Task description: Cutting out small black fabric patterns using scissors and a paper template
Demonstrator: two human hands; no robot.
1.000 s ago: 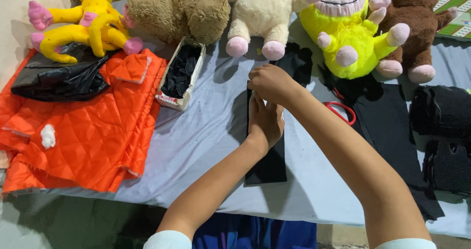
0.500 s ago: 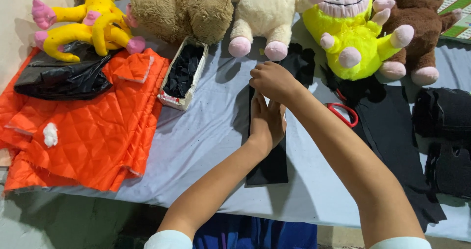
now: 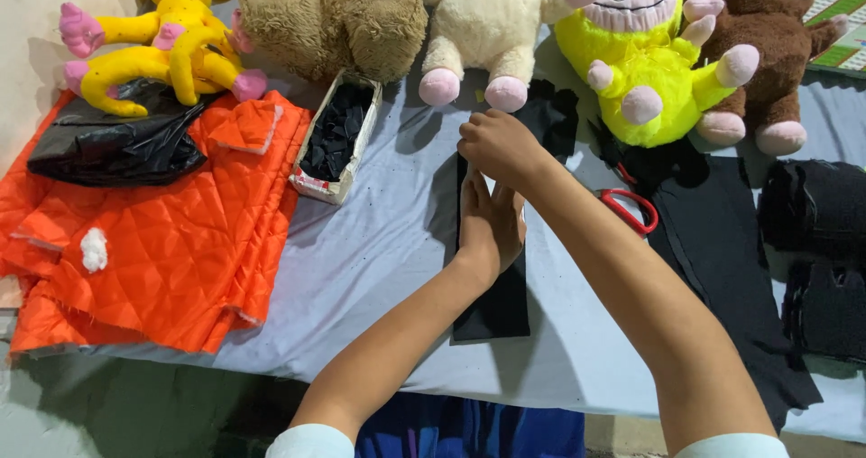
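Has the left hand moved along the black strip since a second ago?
No. The left hand lies flat on the black strip, same spot relative to the small box.

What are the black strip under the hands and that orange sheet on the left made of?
The black strip looks like thin matte cloth, perhaps felt: flat, no sheen, clean cut edges. The orange sheet looks like quilted padded fabric with a slight sheen: diamond stitching, and a white tuft of wadding showing.
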